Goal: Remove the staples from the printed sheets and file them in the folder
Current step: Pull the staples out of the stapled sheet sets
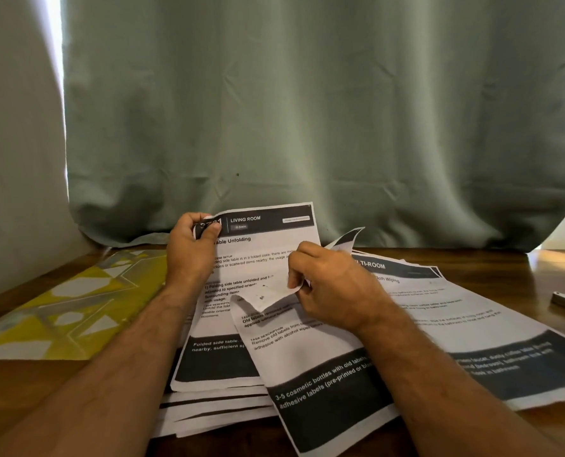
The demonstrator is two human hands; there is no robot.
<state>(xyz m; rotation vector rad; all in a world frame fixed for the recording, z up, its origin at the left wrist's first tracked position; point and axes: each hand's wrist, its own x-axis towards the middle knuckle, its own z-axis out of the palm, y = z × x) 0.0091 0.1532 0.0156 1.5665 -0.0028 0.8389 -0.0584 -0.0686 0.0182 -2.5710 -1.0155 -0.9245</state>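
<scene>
On the wooden table (538, 268), the "Living Room" sheet (268, 245) is pinched at its eleven-o'clock corner by the left hand (192, 249) while the right hand (330, 285) pinches a folded-down corner (268, 296), probably to separate pages; the yellow folder (60, 311) lies at nine o'clock.

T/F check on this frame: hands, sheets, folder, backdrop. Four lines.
1. The left hand grips the top corner of the LIVING ROOM sheet. True.
2. The right hand is empty. False: it pinches the folded-over corner of another sheet.
3. The yellow folder lies right of the papers. False: it lies to their left on the table.
4. A green curtain hangs behind the table. True.
</scene>
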